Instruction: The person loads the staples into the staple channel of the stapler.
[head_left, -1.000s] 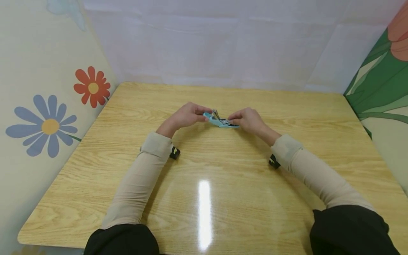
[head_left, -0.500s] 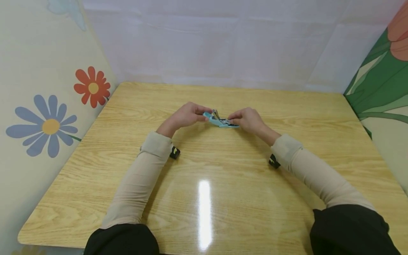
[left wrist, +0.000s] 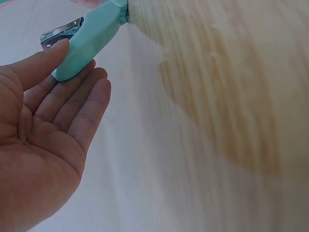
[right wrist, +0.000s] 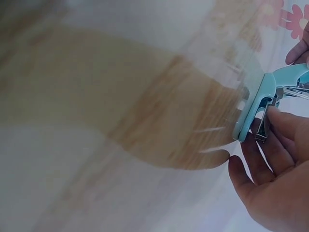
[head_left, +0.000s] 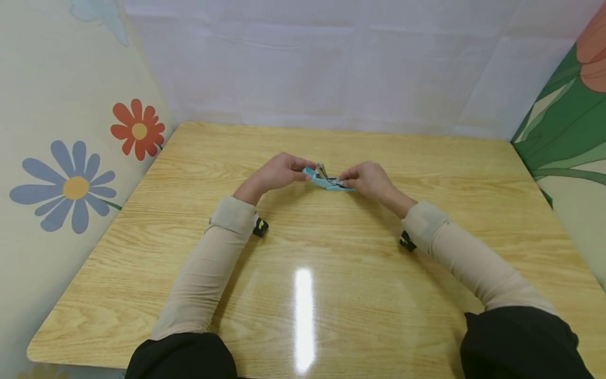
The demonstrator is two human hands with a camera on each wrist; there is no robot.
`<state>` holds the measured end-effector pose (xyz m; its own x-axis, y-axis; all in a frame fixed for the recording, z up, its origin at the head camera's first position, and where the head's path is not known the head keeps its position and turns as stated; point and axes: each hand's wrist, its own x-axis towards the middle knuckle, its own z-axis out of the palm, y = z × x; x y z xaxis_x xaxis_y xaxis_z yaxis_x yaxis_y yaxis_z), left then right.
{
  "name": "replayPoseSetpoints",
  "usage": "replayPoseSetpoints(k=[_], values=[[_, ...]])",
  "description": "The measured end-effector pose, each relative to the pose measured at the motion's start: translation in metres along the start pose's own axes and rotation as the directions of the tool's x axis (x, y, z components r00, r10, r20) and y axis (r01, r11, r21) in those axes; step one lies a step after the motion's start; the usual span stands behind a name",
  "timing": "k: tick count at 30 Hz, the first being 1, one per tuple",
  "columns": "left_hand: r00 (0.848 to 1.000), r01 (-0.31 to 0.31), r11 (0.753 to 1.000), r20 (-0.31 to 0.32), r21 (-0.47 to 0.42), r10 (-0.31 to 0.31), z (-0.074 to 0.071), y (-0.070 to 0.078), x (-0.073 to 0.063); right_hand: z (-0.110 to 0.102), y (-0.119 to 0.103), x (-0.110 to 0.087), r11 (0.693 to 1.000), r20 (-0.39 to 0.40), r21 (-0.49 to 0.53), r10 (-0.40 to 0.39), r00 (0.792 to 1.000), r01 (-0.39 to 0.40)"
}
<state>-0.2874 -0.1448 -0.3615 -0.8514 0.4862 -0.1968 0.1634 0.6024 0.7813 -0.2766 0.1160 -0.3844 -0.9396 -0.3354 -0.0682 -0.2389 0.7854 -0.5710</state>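
A light teal stapler (head_left: pixel 318 179) is spread open at its hinge, slightly above or on the wooden table near its middle. My left hand (head_left: pixel 276 172) pinches the raised top cover (left wrist: pixel 91 41) between thumb and fingers, its other fingers extended. A metal part (left wrist: pixel 62 35) sticks up from the opened stapler. At the other end, my right hand (head_left: pixel 371 180) grips the base (right wrist: pixel 256 104), with the thumb pressing by the metal strip (right wrist: pixel 264 121) and the fingers underneath. In the right wrist view, the left hand's fingers show at the far end of the stapler.
The wooden table (head_left: pixel 331 237) extends around both arms, with a bright light reflection near its front. A white sheet (head_left: pixel 322 68) hangs behind the back edge. Walls with painted flowers (head_left: pixel 74 188) stand at left and right. Small black wrist cameras (head_left: pixel 260 227) sit below the sleeves.
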Motion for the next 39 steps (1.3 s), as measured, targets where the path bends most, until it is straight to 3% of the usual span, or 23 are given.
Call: replayPoseSetpoints(k=[21,39], values=[[1.0,-0.009,1.0,0.01,-0.002,0.009,0.0,-0.001,0.0,-0.006,0.006,-0.002,0.999,0.047,-0.038,-0.033,0.998,0.035],[1.0,0.022,1.0,-0.002,-0.021,-0.022,0.0,0.0,0.0,-0.017,0.024,-0.007,0.999,0.05,-0.016,0.036,0.998,-0.035]])
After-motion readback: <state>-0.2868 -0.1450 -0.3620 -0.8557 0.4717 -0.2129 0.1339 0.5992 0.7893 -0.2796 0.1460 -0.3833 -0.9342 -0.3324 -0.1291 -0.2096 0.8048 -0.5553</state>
